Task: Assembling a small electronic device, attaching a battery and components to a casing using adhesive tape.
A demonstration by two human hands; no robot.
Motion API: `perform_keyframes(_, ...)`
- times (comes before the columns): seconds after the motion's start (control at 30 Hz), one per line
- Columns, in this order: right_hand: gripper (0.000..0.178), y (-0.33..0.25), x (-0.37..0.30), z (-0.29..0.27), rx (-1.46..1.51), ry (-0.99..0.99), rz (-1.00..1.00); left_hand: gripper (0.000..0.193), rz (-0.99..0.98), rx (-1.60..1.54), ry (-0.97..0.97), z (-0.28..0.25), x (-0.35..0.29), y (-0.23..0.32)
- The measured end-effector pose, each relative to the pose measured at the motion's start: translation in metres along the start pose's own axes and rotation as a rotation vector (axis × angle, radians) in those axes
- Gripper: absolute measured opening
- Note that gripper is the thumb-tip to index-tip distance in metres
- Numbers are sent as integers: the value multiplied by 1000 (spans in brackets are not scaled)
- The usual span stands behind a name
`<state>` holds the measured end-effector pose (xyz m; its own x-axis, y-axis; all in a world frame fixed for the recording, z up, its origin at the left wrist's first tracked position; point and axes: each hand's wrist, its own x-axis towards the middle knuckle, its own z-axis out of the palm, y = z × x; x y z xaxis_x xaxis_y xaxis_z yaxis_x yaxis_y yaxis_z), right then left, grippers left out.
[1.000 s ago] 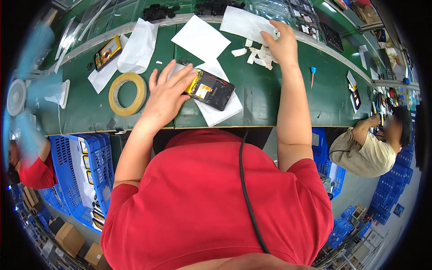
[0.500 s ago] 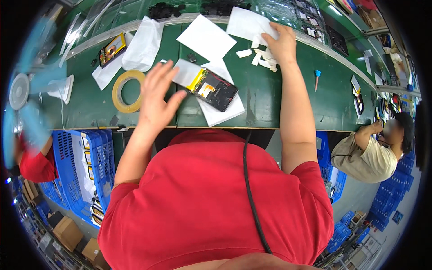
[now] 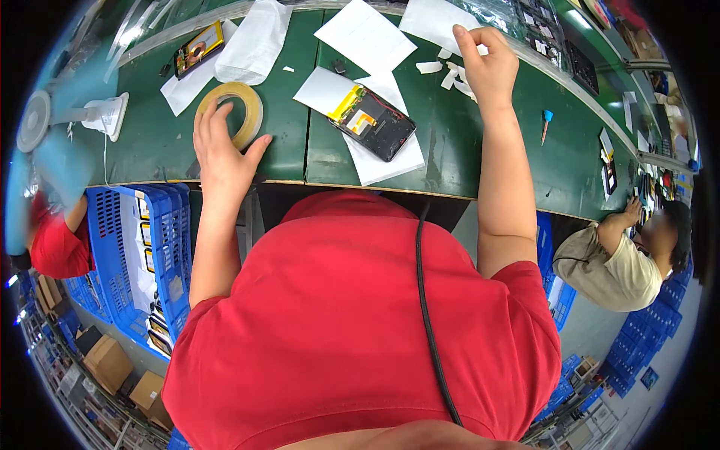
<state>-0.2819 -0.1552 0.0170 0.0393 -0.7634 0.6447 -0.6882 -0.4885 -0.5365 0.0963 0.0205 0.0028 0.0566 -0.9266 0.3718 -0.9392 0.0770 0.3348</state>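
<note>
My left hand (image 3: 225, 154) is open, its fingers apart over the near edge of a roll of yellowish tape (image 3: 253, 124). My right hand (image 3: 493, 73) is raised beside some small white paper scraps (image 3: 457, 80); its fingers are curled, with the thumb near the forefinger, and whatever they may hold is hidden. Between my hands lies a dark phone housing (image 3: 386, 135) with exposed inner parts, a yellow strip and a pale flap. It rests partly on a white sheet (image 3: 367, 166). Another white sheet (image 3: 365, 34) and a small black piece (image 3: 339, 66) lie beyond it.
A second phone part (image 3: 199, 49) with a yellow edge lies at the far left by a white sleeve (image 3: 253, 41). A small fan (image 3: 36, 131) stands left. A blue-headed tool (image 3: 546, 126) lies right. Blue crates (image 3: 169, 247) sit below the bench; a co-worker (image 3: 619, 259) is at right.
My left hand has moved away from the phone housing, left to the tape roll. My right hand has lifted off the white sheet and scraps, and its fingers have curled. The view has shifted slightly.
</note>
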Motion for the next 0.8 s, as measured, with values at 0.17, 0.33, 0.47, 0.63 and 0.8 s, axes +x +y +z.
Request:
perform_keyframes(0.17, 19, -11, 0, 7, 137, 54, -128, 37, -48, 43, -79, -9, -16, -17)
perform_keyframes(0.33, 9, -67, -7, 3, 205, -128, -124, 17, -314, -485, -9, -12, -20, -9)
perform_keyframes(0.47, 22, -126, -22, 16, 369, -313, -369, 21, -140, -793, -29, -21, -17, 24)
perform_keyframes(0.63, 50, -173, -28, 20, 605, -399, -345, 27, 114, -761, -29, -8, -12, 48)
perform_keyframes(0.8, 51, -164, -26, 19, 668, -513, -366, 40, 116, -1074, -137, -8, -7, 64)
